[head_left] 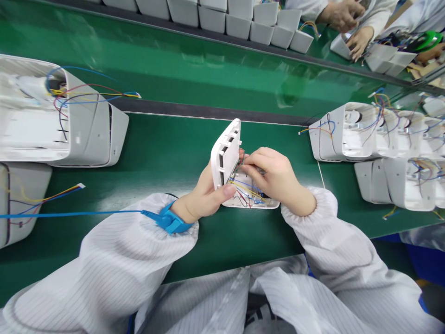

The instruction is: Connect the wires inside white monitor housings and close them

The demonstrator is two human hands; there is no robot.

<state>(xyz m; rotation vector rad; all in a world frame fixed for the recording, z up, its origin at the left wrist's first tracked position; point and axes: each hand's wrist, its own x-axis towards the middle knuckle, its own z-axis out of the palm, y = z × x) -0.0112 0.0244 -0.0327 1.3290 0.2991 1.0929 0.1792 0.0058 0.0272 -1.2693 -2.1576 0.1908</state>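
Observation:
In the middle of the head view, a white panel (225, 155) stands tilted up over a white base (273, 203) with several thin coloured wires (246, 186) in it. My left hand (207, 192) is wrapped round the panel's lower left side, its thumb on the near edge. A blue strap (174, 221) is round my left wrist. My right hand (274, 176) is closed in a pinch at the wires beside the panel's inner face. What lies between its fingertips is too small to make out.
White housings with loose wires stand at the left (90, 134) and in rows at the right (327, 139). A dark ledge (208, 112) crosses behind the green table (167, 148). White boxes (212, 18) line the far side. Another person's hands (359, 41) work at the top right.

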